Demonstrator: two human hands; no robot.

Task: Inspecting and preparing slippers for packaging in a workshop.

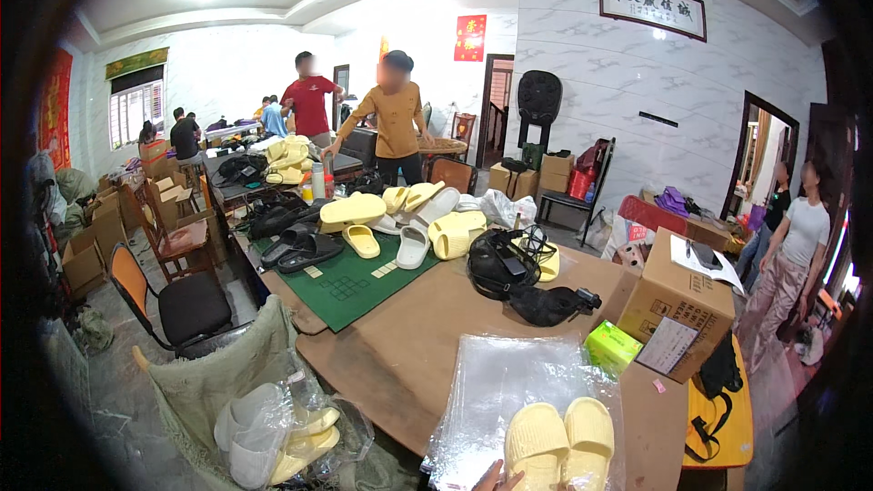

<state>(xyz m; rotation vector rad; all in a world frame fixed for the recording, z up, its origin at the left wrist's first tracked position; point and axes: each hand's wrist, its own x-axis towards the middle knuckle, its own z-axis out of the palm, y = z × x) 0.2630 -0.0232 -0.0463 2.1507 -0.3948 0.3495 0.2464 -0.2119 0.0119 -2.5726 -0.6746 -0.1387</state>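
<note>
Your left hand, its grip impossible to tell, is at the yellow slippers, unbagged atop clear bags at lower centre, your right hand unseen; bagged slippers lie lower left, and the loose pile mid-frame apparently awaits bagging.

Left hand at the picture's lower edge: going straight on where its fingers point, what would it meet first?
The left hand would probably meet the left pale-yellow ribbed slipper first, above the clear plastic bags; contact and depth are unclear.

Close above the brown table, the head-worn fisheye faces the far wall.
</note>
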